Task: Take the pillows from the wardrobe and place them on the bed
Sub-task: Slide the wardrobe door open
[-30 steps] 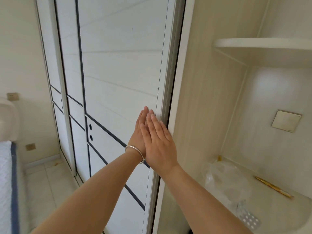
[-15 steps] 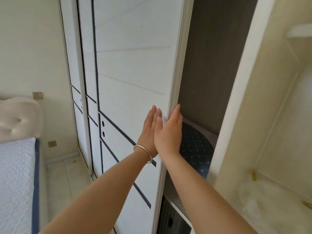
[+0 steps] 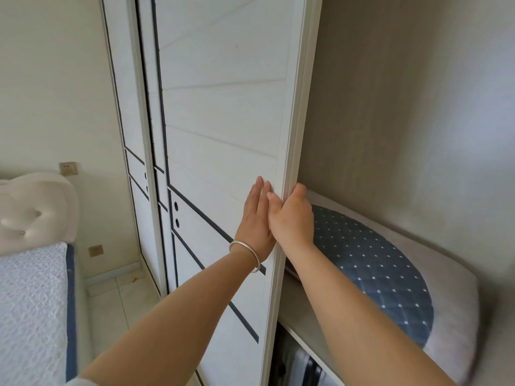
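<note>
**Pillow in open wardrobe, both hands at the door edge**

Pillow point(image 3: 390, 277): grey with a blue dotted, quilted oval panel; lies flat on a shelf point(image 3: 299, 323) inside the wardrobe, at far right, behind the right forearm. Listed left to right:

- Bed point(image 3: 30, 307): white textured cover with blue edging, lower left; cream tufted headboard point(image 3: 33, 210) above it.
- Sockets point(image 3: 67, 169): two on the wall between headboard and wardrobe.
- Door point(image 3: 223, 112): white sliding panel with dark trim lines, stacked in front of the further panels.
- Left hand point(image 3: 256, 218): flat on the door face near its right edge, fingers straight and together; silver bangle point(image 3: 245, 253) at the wrist.
- Right hand point(image 3: 289, 218): touching the left, fingers curled round the door's edge and clamped on it, fingertips hidden behind it.
- Dark item below the shelf, too obscured to identify.
</note>
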Available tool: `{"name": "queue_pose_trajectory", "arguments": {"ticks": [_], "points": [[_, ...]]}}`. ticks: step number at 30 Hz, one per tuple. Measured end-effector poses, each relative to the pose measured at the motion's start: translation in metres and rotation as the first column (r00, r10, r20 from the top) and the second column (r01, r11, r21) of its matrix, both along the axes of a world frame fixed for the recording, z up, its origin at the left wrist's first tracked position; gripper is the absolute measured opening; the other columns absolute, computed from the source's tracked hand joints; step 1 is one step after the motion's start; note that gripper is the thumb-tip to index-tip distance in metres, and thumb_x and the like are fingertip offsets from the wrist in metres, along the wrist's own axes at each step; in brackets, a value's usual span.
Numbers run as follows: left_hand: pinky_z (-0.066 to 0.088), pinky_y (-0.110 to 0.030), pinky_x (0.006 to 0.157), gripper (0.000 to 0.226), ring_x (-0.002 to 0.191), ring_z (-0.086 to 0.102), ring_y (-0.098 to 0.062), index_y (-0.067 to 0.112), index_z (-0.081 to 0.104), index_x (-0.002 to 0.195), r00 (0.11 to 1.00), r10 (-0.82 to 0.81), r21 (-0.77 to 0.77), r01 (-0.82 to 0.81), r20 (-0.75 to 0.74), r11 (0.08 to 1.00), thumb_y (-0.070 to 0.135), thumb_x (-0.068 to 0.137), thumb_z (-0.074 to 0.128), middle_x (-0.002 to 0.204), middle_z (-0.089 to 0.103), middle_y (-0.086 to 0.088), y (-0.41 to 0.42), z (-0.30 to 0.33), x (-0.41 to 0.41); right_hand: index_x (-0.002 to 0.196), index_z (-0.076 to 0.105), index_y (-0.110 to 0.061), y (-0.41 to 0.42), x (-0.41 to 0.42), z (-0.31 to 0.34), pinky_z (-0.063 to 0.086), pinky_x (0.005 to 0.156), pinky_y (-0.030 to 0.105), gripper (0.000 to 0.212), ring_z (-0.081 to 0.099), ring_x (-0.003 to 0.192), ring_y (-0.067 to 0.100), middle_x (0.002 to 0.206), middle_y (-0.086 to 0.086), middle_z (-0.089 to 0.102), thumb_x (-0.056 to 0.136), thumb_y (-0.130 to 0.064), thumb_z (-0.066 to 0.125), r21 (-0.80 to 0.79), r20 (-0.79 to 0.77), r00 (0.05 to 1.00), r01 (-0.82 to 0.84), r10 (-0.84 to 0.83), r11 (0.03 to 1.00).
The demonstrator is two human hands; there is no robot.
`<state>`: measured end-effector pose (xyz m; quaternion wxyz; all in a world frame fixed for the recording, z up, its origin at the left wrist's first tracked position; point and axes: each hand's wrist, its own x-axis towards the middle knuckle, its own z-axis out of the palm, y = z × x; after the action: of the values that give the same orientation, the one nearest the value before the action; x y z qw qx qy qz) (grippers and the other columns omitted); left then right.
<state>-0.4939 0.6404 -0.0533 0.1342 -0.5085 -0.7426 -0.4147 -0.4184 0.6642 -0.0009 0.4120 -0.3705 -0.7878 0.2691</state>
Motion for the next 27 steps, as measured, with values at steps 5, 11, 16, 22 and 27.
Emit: {"name": "queue_pose_trajectory", "arguments": {"ticks": [5,11,16,22,27], "points": [[0.006,-0.033,0.119,0.078,0.145,-0.011,-0.01,0.024,-0.012,0.146,1.0,0.001,0.012,-0.001,0.012,1.0,0.039,0.095,0.045,0.157,-0.017,0.005,0.007,-0.002,-0.043,0.128,0.036,-0.01,0.01,-0.047,-0.003,0.052,0.076,0.029,0.05,0.064,0.1,0.026,0.117,0.01,0.061,0.094,-0.044,0.045,0.038,0.032,0.999,-0.005,0.003,0.999],[0.001,-0.032,0.119,0.077,0.145,-0.012,-0.013,0.017,-0.009,0.148,0.994,0.086,0.045,-0.089,0.068,0.995,0.043,0.094,0.04,0.158,-0.016,0.001,0.024,0.008,-0.093,0.122,0.038,-0.01,0.025,-0.104,-0.007,0.046,0.068,0.024,0.046,0.064,0.091,0.024,0.108,0.009,0.062,0.093,-0.046,0.044,0.095,0.067,0.997,-0.029,0.023,0.995],[-0.002,-0.028,0.118,0.075,0.145,-0.011,-0.013,0.015,-0.008,0.147,0.986,0.158,0.05,-0.16,0.048,0.986,0.041,0.095,0.039,0.158,-0.013,-0.001,0.033,0.01,-0.133,0.113,0.041,-0.012,0.041,-0.147,-0.011,0.043,0.064,0.024,0.044,0.049,0.074,0.013,0.091,0.001,0.054,0.092,-0.05,0.043,0.158,0.096,0.994,-0.069,0.054,0.985],[0.001,-0.03,0.119,0.073,0.146,-0.007,-0.017,0.011,-0.009,0.144,0.976,0.219,0.028,-0.219,0.014,0.975,0.032,0.096,0.041,0.158,-0.009,-0.007,0.041,0.01,-0.178,0.11,0.042,-0.01,0.058,-0.198,-0.018,0.047,0.065,0.028,0.045,0.053,0.082,0.019,0.101,0.009,0.06,0.091,-0.051,0.044,0.195,0.068,0.991,-0.127,0.116,0.972],[-0.002,-0.029,0.119,0.07,0.145,-0.01,-0.018,0.005,-0.009,0.145,0.95,0.304,-0.064,-0.308,-0.07,0.949,0.028,0.097,0.036,0.157,-0.009,-0.009,0.046,0.012,-0.212,0.108,0.046,-0.008,0.066,-0.231,-0.019,0.047,0.073,0.03,0.044,0.056,0.093,0.023,0.104,0.009,0.057,0.09,-0.048,0.046,0.268,0.046,0.989,-0.148,0.141,0.952]]}}
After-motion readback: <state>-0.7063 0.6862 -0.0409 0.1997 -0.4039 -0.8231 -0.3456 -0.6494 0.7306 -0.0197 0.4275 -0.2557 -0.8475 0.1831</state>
